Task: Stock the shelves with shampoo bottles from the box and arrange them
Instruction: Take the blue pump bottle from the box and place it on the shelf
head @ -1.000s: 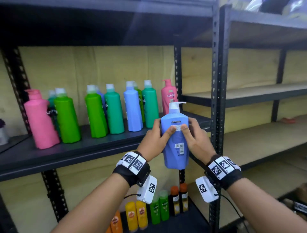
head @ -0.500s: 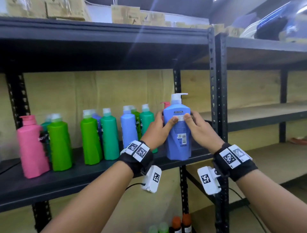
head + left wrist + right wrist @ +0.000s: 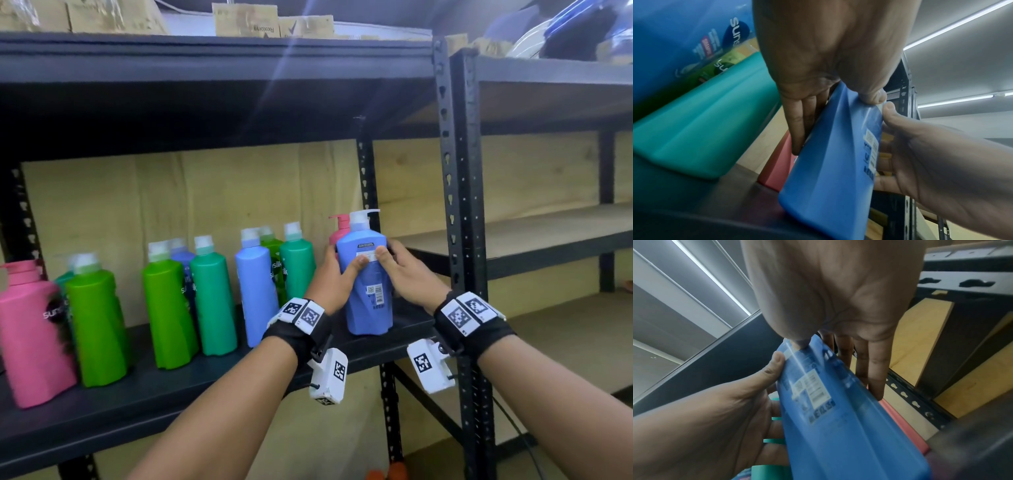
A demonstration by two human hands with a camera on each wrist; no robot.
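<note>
A blue pump bottle [image 3: 368,298] with a white pump head stands upright at the right end of the dark shelf [image 3: 171,394], its base at the board near the front edge. My left hand [image 3: 337,274] grips its left side, thumb across the back label. On the other side my right hand [image 3: 399,263] grips it the same way. The wrist views show the blue bottle [image 3: 830,170] [image 3: 849,426] clasped between thumbs and fingers. A pink pump bottle [image 3: 339,229] stands right behind it.
A row of green, teal and blue bottles [image 3: 212,294] fills the shelf to the left, ending with a big pink bottle [image 3: 30,335]. A black upright post [image 3: 459,205] stands just right of the hands. Cardboard boxes [image 3: 246,20] sit on top; wooden shelves [image 3: 513,233] lie to the right.
Both hands lifted the blue bottle from below shelf height up onto the shelf's right end, in front of the pink pump bottle. The head view tilted upward.
</note>
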